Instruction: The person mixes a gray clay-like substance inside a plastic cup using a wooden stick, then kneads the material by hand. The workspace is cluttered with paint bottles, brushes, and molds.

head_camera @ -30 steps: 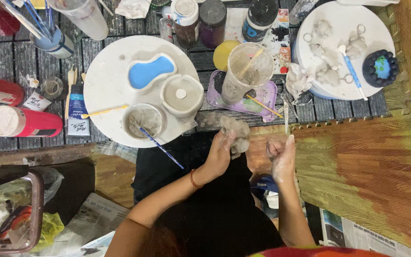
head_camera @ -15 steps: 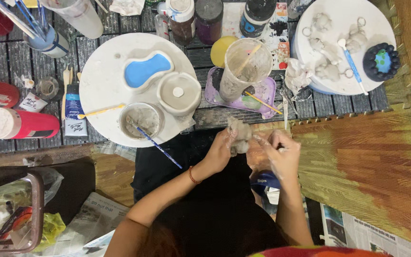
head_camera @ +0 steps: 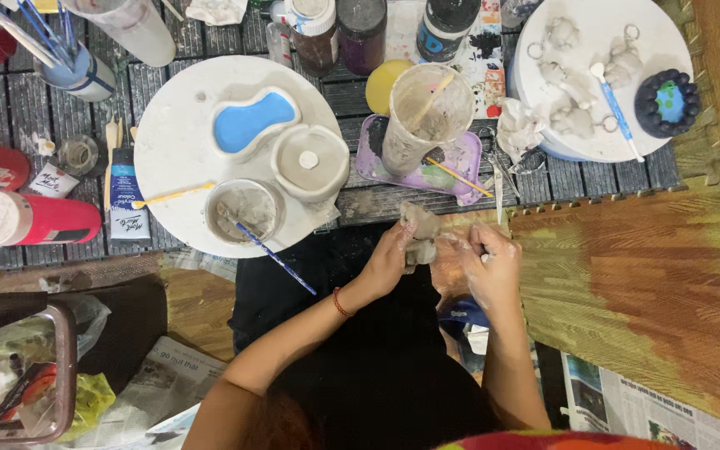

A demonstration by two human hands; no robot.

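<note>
Dark slatted decking (head_camera: 10, 100) is seen from above, crowded with craft gear — a round white board (head_camera: 185, 158) at ten o'clock, paint jars (head_camera: 360, 29) at twelve, a second white board (head_camera: 602, 50) with small clay figures at one o'clock. A woven mat (head_camera: 652, 283) is spread at three o'clock.

Near the middle, a small grey clay piece (head_camera: 420, 237) is held up over a dark-clothed lap. It is gripped by the left hand (head_camera: 389, 258), whose fingers are closed narrowly around its lower part from the eight o'clock side. Its long axis is judged to run roughly twelve to six. The right hand (head_camera: 489, 262) is kept just beside it at three o'clock, fingers curled; whether something thin is pinched there cannot be told. The piece thus lies at nine o'clock from the right fingers, and the left hand is the nearer — already touching.

A blue-handled brush (head_camera: 272, 254) is left resting in a small bowl (head_camera: 243, 208) at ten o'clock.
</note>
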